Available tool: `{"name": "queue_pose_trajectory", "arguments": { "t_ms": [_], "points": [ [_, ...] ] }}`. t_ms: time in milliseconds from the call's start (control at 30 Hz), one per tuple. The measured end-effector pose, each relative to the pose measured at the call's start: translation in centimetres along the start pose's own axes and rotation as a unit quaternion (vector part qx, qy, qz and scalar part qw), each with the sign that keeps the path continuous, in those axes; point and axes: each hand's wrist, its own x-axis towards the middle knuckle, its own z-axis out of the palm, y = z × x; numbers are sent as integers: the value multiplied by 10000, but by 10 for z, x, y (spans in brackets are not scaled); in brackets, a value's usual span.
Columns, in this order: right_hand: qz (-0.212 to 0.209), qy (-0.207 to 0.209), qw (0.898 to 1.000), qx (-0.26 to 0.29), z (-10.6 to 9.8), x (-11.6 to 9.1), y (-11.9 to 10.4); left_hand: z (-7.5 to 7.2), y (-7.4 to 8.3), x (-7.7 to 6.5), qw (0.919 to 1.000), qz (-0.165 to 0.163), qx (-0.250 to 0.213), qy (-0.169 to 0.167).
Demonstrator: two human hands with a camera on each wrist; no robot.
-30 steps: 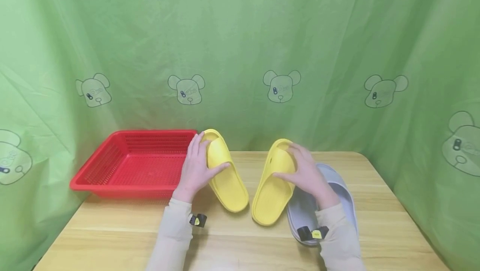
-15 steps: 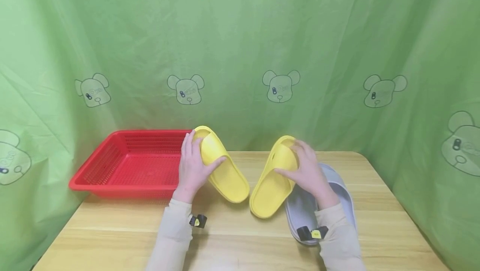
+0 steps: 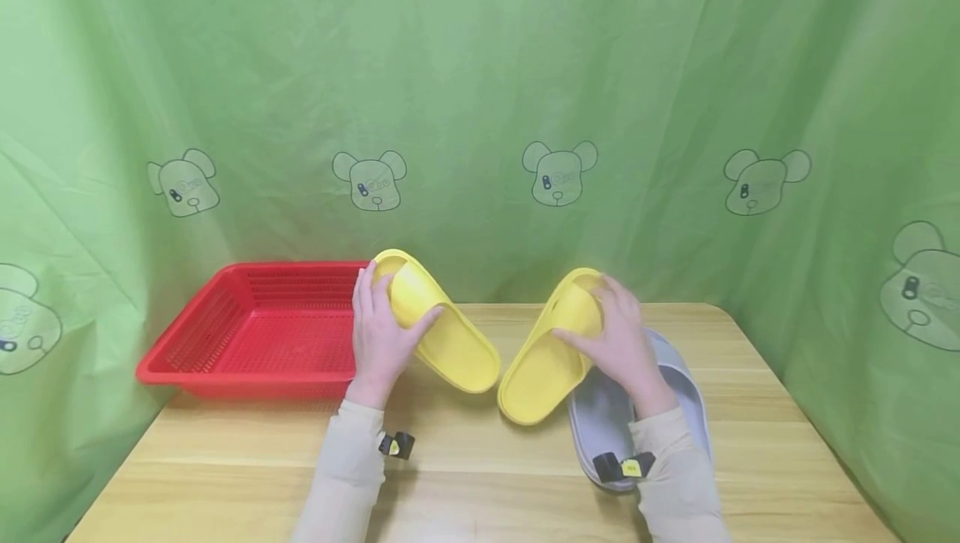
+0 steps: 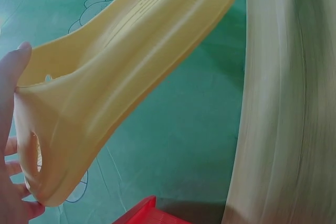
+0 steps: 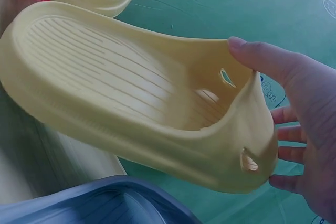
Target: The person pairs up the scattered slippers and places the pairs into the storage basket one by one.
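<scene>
Two yellow slippers are held above the table, heels toward the person and angled inward. My left hand (image 3: 381,339) grips the left yellow slipper (image 3: 453,351) by its strap end, thumb over the strap's edge and fingers along the outer side. The right yellow slipper (image 3: 538,384) is gripped the same way by my right hand (image 3: 624,343). In the left wrist view, the slipper (image 4: 131,51) hangs tilted from thumb and fingers. The right wrist view has the other slipper (image 5: 100,72) pinched at the strap. Grey-blue slippers (image 3: 603,418) lie below the right forearm, partly hidden by it.
A red plastic basket (image 3: 247,378) with slotted walls stands at the left, just beside the left hand. Underneath is a wooden table (image 3: 480,501). A green curtain (image 3: 465,67) with bear-head drawings hangs behind and on both sides.
Both yellow slippers have risen a little, and their strap ends have spread apart, the left one leftward toward the basket and the right one rightward. Both hands keep their grip.
</scene>
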Motion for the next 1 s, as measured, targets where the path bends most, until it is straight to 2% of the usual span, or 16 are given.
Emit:
{"name": "queue_pose_trajectory", "arguments": {
  "t_ms": [267, 567, 800, 1000],
  "points": [
    [333, 197, 9991, -144, 2, 1, 4, 0, 1, -1, 9997, -152, -83, 186],
    [728, 518, 9960, 63, 5, 0, 0, -1, 4, -2, 9986, -187, -218, 443],
    [1052, 884, 9902, 241, 9, -1, -7, -1, 9, -3, 9965, -223, -290, 757],
    [1493, 987, 9831, 393, 14, -2, -13, 1, 14, -4, 9940, -294, -304, 1014]
  ]
}}
